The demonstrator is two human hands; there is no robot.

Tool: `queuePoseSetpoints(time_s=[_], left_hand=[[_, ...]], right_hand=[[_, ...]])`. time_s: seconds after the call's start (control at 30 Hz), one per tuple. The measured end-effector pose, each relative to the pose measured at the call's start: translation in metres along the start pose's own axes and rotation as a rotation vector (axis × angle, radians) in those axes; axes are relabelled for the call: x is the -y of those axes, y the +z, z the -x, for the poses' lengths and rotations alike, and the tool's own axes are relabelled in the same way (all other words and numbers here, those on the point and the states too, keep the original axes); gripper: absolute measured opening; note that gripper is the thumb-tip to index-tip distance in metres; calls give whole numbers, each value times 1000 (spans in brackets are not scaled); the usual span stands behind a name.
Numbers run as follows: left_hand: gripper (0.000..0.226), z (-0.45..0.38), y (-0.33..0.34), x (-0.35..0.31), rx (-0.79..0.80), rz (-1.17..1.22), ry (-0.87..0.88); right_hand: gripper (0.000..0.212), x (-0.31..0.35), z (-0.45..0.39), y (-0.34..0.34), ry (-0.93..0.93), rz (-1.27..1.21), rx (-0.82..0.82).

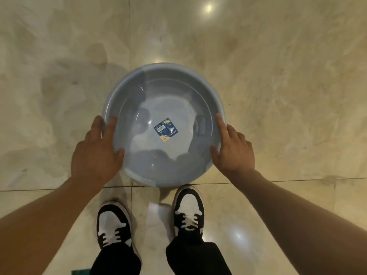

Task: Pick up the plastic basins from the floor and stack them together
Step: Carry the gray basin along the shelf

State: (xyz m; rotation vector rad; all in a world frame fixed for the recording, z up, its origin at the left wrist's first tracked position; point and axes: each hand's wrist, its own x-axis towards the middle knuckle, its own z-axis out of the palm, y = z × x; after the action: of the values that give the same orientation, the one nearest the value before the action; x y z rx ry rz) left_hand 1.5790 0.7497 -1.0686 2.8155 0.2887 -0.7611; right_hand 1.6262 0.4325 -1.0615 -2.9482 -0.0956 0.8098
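Blue basin [139, 92] centre frame, above marble floor [278, 76]. Left hand [97, 153] grips rim at 8 o'clock, right hand [234, 151] at 4 o'clock, thumbs inside. Label [166, 129] on bottom. Sneakers [188, 211] at 6 o'clock.

Warm dim overhead light; glare spots on floor [278, 96]; wide-angle edge distortion.

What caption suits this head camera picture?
Both hands, left and right, grip a blue plastic basin above the tiled floor.
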Motion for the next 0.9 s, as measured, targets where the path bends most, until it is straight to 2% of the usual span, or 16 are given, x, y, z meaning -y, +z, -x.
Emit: queuePoseSetpoints(time_s=[0.2,0.43,0.53,0.67,0.8,0.9], left_hand=[[85,10,1,12,13,362,-60],[86,80,-92,55,-151,608,-224],[83,122,-143,92,-267,660,-311],[84,192,-208,145,-498,703,-458],[77,277,-253,201,-669,698,-595],[74,350,-266,242,-761,689,-789]], right_hand=[[84,15,7,-10,50,-239,-16],[86,94,32,-102,-83,-272,-126],[85,158,42,-157,-182,-288,-189],[76,265,65,-215,-385,-310,-246],[74,377,104,-242,-578,-301,-239],[75,459,144,-245,-770,-245,-185]])
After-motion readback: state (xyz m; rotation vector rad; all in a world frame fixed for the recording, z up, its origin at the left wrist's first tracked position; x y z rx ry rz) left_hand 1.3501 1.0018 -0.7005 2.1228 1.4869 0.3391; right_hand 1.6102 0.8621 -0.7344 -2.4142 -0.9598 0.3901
